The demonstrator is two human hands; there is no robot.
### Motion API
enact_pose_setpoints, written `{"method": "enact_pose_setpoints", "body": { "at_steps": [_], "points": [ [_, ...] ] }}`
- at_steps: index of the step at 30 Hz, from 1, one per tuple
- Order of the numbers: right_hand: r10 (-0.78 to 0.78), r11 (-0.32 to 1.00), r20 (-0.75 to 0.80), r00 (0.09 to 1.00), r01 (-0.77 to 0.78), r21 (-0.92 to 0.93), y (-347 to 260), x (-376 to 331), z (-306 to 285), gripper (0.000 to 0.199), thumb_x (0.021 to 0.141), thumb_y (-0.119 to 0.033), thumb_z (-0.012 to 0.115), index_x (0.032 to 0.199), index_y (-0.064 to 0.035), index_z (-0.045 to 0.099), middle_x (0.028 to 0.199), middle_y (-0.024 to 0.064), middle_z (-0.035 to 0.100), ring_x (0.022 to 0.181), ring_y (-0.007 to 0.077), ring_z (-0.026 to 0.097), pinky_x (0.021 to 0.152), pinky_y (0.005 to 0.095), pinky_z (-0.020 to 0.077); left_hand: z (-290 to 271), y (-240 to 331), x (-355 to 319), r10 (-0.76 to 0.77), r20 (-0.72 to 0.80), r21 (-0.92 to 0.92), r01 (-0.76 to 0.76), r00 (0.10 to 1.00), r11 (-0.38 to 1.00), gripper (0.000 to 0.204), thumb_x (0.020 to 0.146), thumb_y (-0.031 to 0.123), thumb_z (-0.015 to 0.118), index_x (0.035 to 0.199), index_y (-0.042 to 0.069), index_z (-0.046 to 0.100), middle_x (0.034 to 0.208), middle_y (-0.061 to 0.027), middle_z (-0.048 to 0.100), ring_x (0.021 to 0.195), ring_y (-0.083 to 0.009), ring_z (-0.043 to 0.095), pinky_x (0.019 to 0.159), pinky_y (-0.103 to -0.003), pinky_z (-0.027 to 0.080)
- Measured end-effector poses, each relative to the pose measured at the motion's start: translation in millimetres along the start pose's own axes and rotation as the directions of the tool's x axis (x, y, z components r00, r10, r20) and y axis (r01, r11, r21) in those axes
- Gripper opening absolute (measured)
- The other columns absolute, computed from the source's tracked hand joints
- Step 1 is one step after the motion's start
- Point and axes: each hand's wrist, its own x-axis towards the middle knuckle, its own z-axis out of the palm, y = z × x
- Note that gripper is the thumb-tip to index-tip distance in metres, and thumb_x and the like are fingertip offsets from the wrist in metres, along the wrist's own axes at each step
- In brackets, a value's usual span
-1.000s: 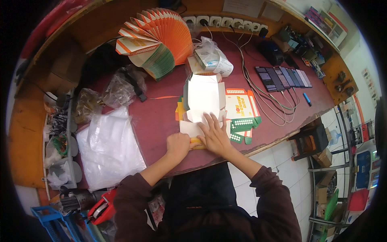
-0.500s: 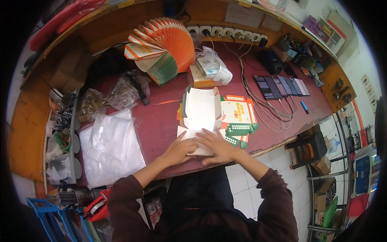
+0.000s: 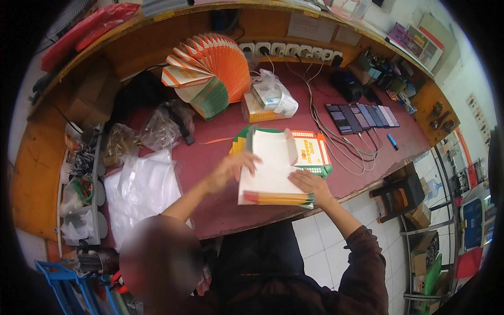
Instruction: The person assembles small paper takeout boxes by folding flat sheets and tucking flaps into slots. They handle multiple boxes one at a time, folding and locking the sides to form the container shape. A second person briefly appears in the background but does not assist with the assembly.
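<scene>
On the dark red table top (image 3: 210, 157) lies a stack of flat white cardboard sheets with orange and green print (image 3: 273, 170), near the front edge, in front of the person. The left hand (image 3: 231, 169) rests on the left edge of this stack with the fingers spread, not closed on anything. The right hand (image 3: 310, 184) lies flat on the lower right corner of the stack, fingers stretched, pressing from above. Behind, a fan of orange folded cartons (image 3: 210, 73) stands. To the left lies a pile of clear plastic bags (image 3: 142, 191). To the right, a row of dark phones (image 3: 362, 115) lies with cables.
</scene>
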Motion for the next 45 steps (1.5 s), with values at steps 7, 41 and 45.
{"method": "enact_pose_setpoints", "body": {
  "at_steps": [7, 41, 45],
  "points": [
    [0.416, 0.844, -0.211, 0.885, -0.288, 0.453, 28, -20, -13, 0.052, 0.068, -0.026, 0.072, 0.114, -0.0045, 0.059, 0.109, 0.0086, 0.062, 0.1, 0.0281, 0.062, 0.099, 0.0434, 0.0431, -31, -104, 56, -0.321, -0.36, 0.763, 0.474, 0.876, 0.439, 0.059, 0.087, 0.046, 0.054, 0.126, 0.002, 0.047, 0.132, -0.0174, 0.047, 0.126, -0.0307, 0.04, 0.107, -0.048, 0.025],
    [0.38, 0.893, -0.031, 0.924, -0.358, 0.274, 13, -33, 7, 0.032, 0.072, -0.025, 0.072, 0.099, -0.0083, 0.067, 0.088, 0.0047, 0.065, 0.079, 0.0225, 0.059, 0.082, 0.0383, 0.0417, 21, -80, 20, -0.012, 0.202, 0.84, -0.167, 0.979, 0.516, 0.017, 0.073, 0.018, 0.067, 0.086, 0.009, 0.064, 0.102, -0.0045, 0.066, 0.098, -0.0257, 0.06, 0.082, -0.039, 0.047],
    [0.829, 0.345, 0.334, 0.449, -0.88, 0.326, 9, -17, 9, 0.034, 0.076, -0.035, 0.073, 0.08, -0.0019, 0.069, 0.06, 0.0087, 0.061, 0.051, 0.0185, 0.055, 0.056, 0.0336, 0.0445, 42, -75, 21, -0.089, -0.278, 0.673, 0.26, 0.956, 0.693, 0.031, 0.074, 0.031, 0.074, 0.077, 0.002, 0.064, 0.081, -0.0097, 0.067, 0.073, -0.0283, 0.064, 0.064, -0.038, 0.049]
  ]
}}
